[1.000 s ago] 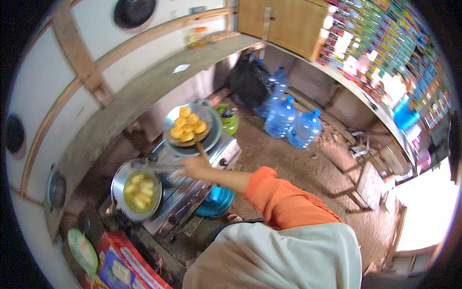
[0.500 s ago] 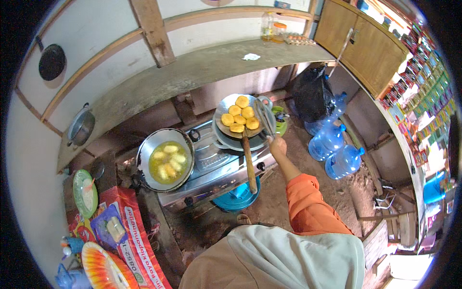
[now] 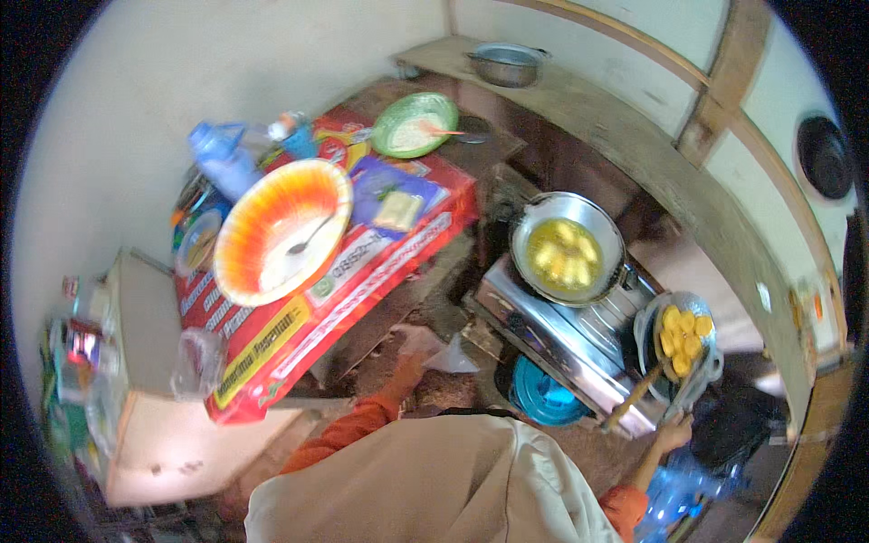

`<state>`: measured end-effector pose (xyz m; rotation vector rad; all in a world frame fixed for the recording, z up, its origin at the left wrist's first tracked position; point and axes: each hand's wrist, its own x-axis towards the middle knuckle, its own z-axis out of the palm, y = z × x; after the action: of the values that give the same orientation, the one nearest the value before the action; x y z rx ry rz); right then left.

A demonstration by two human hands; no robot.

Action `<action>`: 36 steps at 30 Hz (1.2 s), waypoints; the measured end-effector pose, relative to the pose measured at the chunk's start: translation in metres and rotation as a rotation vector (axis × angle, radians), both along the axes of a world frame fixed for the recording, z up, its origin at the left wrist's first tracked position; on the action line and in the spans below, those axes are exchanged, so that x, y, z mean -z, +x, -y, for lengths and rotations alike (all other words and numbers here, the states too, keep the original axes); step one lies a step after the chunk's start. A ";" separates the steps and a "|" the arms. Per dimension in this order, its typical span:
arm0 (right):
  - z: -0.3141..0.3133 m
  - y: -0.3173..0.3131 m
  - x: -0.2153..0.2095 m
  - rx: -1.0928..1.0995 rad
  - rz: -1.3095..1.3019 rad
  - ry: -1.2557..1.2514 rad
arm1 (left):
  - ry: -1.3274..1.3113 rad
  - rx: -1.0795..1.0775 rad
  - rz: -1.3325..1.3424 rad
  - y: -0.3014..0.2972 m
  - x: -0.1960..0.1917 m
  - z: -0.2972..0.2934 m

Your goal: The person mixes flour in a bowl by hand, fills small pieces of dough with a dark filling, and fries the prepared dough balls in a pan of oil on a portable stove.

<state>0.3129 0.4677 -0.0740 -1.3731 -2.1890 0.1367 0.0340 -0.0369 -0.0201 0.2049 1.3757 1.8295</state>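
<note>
My left hand [image 3: 409,369], smeared by motion, is closed at a thin translucent plastic bag [image 3: 453,356] low between the table and the stove. At the right, my right hand [image 3: 673,433] grips metal tongs [image 3: 695,384], which lean by the rim of a grey pot [image 3: 644,330]. On that pot rests a skimmer with a wooden handle [image 3: 635,396], loaded with several golden fried pieces [image 3: 685,337]. To its left, a wok [image 3: 588,207] on the silver gas stove [image 3: 561,328] holds yellow oil with several paler pieces [image 3: 565,262] in it.
On a red-covered table [image 3: 258,348] at left stand an orange-and-white bowl [image 3: 237,242] with a spoon, a green bowl [image 3: 387,134] and a blue jug [image 3: 220,161]. A blue lidded bucket [image 3: 545,398] sits below the stove. Large blue water bottles [image 3: 668,496] stand at lower right.
The view has swung left, bringing the whole table in. My left hand and the plastic bag have come into sight. My right hand still holds the tongs beside the pot.
</note>
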 end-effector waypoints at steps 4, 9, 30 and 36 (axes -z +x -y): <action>0.010 -0.029 -0.040 0.187 -0.102 0.405 | 0.379 -0.185 0.236 0.006 -0.068 0.018; 0.097 -0.116 -0.112 -0.276 -0.375 0.409 | 0.032 -0.155 -0.376 -0.007 0.018 0.111; 0.494 -0.277 -0.101 -1.236 -0.172 -0.753 | 0.391 -1.450 -0.072 -0.006 -0.008 0.440; 0.612 -0.326 -0.083 -1.913 0.077 -0.637 | 0.202 -1.503 0.043 -0.005 0.022 0.435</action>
<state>-0.0128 -0.1448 0.0092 0.9992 -2.7351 1.4592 0.0285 -0.4723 -0.0420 -1.0448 1.3593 3.0898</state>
